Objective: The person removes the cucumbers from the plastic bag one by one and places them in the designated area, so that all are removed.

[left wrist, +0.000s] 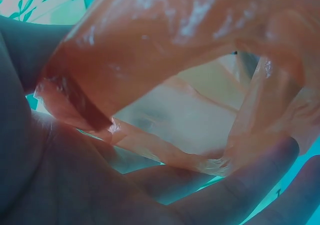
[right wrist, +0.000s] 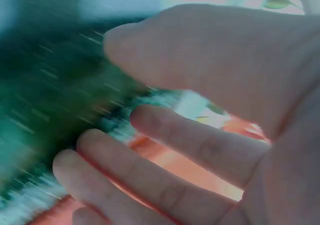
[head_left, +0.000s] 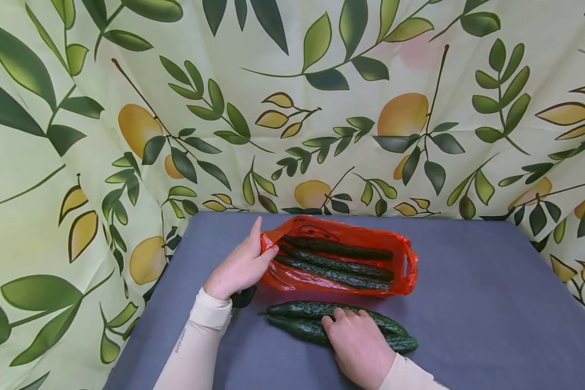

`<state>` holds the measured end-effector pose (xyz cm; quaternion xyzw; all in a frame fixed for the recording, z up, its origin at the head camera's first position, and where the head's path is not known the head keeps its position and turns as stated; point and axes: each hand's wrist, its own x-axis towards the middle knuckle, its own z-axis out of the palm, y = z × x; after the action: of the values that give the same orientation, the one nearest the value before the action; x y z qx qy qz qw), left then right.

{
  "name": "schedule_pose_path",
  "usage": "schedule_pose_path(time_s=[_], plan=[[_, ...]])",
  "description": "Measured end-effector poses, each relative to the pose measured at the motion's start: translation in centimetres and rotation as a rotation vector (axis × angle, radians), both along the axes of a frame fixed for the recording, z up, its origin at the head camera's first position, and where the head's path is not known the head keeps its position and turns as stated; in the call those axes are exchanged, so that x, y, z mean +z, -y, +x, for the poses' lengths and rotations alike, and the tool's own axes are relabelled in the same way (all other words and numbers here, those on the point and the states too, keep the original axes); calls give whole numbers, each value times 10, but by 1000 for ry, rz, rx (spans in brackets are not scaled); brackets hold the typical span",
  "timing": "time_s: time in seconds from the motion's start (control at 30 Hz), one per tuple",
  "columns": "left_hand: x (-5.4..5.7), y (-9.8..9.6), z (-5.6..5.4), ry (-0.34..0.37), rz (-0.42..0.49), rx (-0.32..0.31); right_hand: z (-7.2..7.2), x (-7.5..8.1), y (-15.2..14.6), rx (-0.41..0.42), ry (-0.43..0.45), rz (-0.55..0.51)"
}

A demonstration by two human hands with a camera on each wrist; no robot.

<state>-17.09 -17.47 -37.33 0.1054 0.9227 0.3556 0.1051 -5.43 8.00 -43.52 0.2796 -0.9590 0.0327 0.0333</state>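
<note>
A red plastic bag point(head_left: 404, 284) lies on its side with its mouth spread, and three dark green cucumbers point(head_left: 338, 248) show inside. My left hand point(head_left: 244, 265) holds the bag's left end, thumb over the rim; in the left wrist view the film's handle loop point(left wrist: 200, 160) lies across the fingers. In front of the bag two more cucumbers point(head_left: 297, 309) lie side by side on the table. My right hand point(head_left: 358, 341) grips the farther one from above, fingers bent over it. The right wrist view shows the cucumber point(right wrist: 50, 95) blurred between thumb and fingers.
A grey-blue table point(head_left: 487, 287) carries everything. Behind it and at both sides hangs a cloth point(head_left: 292, 108) printed with leaves and orange fruit. Under my left wrist a black object point(head_left: 244, 297) is partly visible.
</note>
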Motion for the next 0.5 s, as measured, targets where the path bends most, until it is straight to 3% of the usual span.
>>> schedule_pose_path(time_s=[0.17,0.3,0.4,0.5], plan=[[3,1,0,-11,5,2,-17,37,11,83,-71,-17],[4,1,1,-35,6,2,-45,70,20,91,-135,-44],[4,-1,2,-58,17,10,-75,82,22,31,-60,-72],[2,-2,6,-67,26,21,-107,76,17,-45,113,-86]])
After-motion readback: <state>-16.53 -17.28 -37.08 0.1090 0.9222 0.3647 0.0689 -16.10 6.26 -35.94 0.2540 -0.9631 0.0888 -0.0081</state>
